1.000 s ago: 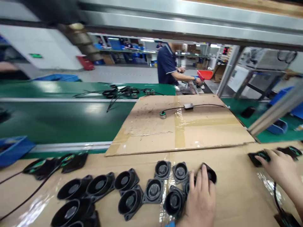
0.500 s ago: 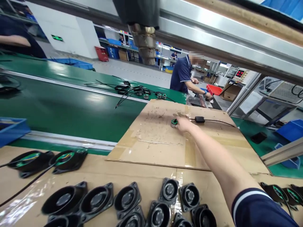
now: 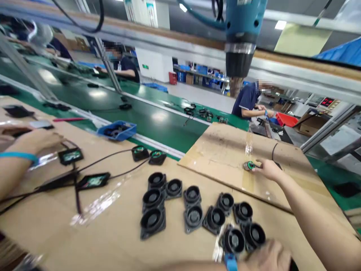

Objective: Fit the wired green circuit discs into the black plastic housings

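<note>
One silver metal cylinder with a green face point(image 3: 249, 165) is taken up, pinched by the right hand point(image 3: 266, 169), inside the brown cardboard sheet point(image 3: 225, 150)'s near edge; black square-flanged housings point(image 3: 194, 215) lie uncabled. The blurred left hand point(image 3: 269, 258)'s grip is indeterminable.

A single head-worn camera, looking forward and down across a cardboard-covered bench point(image 3: 113, 237).
It looks from above the bench's near side and is tilted sideways, so the metal rail point(image 3: 175, 41) across the top slopes down to the right. The left hand point(image 3: 267, 258) is nearest, partly cut off by the bottom edge; the black fans point(image 3: 194, 216) lie close, lower middle, seen at a slant from above. The right hand point(image 3: 269, 169) shows farther out. A drill point(image 3: 241, 41) looms large at the top, and the view reaches past the green table point(image 3: 158, 126) to distant shelves point(image 3: 201, 73).
</note>
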{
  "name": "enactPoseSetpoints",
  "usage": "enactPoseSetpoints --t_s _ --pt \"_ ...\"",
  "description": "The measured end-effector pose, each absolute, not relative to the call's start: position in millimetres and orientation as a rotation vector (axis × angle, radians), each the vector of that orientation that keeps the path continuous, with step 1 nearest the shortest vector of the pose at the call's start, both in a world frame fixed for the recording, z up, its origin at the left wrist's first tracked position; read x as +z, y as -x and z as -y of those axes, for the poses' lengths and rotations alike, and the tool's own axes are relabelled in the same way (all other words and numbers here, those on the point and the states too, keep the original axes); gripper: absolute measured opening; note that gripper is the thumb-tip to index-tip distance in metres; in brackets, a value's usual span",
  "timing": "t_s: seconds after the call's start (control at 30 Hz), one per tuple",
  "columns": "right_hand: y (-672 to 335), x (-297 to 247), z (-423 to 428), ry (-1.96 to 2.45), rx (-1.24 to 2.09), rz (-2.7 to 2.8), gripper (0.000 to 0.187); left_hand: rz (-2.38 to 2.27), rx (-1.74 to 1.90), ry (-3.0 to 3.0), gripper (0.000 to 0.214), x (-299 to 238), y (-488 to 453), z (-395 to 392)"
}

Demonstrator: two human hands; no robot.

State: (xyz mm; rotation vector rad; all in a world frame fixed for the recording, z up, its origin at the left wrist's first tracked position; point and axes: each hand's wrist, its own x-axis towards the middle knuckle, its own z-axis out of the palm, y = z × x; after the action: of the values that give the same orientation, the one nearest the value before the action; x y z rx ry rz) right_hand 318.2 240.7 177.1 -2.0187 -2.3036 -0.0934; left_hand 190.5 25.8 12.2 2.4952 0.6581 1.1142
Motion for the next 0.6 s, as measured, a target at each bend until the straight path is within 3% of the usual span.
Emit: enactPoseSetpoints --t_s 0.07,0.2,0.37,0.5,0.6 --pt "-296 178 -220 2.008 -0.1 2.316 0.054 -0.69 1.064 -2.437 0.061 19 -192 -26" --pt "-246 172 -197 2.038 -0.015 2.284 0.039 -0.641 0.999 -2.333 0.036 28 -176 -21" --pt "-266 176 -169 2.112 -0.014 2.133 0.032 -0.488 1.057 -2.239 0.05 22 -162 -14" --pt "-329 197 -66 1.862 -0.069 1.839 0.04 -0.47 0.994 -2.325 0.048 12 -157 -12" --pt "-358 189 42 1.677 0.127 1.497 0.055 -0.496 0.977 -2.34 0.06 10 -158 -13"
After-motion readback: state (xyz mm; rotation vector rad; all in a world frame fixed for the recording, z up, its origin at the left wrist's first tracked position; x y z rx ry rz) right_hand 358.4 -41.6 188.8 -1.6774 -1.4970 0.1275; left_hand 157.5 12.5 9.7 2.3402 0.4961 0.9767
